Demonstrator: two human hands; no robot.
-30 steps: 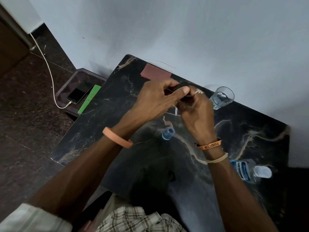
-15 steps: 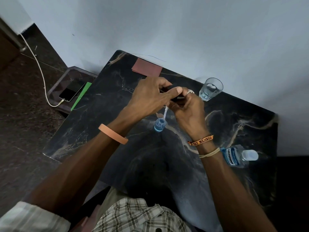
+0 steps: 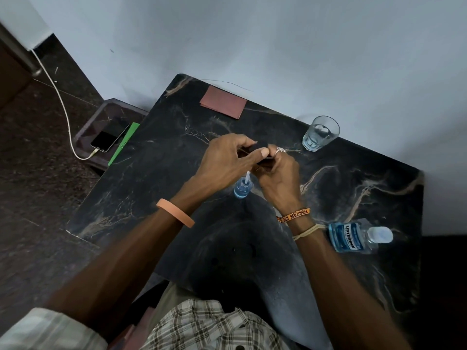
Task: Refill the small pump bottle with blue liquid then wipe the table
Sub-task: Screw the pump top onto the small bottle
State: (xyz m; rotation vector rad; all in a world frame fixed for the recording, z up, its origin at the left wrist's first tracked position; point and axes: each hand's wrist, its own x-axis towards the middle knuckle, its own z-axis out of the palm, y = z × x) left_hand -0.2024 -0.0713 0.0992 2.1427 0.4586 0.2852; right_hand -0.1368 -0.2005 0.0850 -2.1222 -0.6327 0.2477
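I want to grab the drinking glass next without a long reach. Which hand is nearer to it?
Right. The right hand sits beside the glass, just below and left of it in the head view. The left hand lies further left, beyond the right hand.

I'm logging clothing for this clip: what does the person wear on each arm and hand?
Left hand: bare; peach band at the wrist, pale sleeve pushed up. Right hand: silver ring, orange printed band and tan thread at the wrist.

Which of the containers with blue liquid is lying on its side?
The Listerine bottle near the table's right edge lies flat; the small pump bottle and the glass stand upright.
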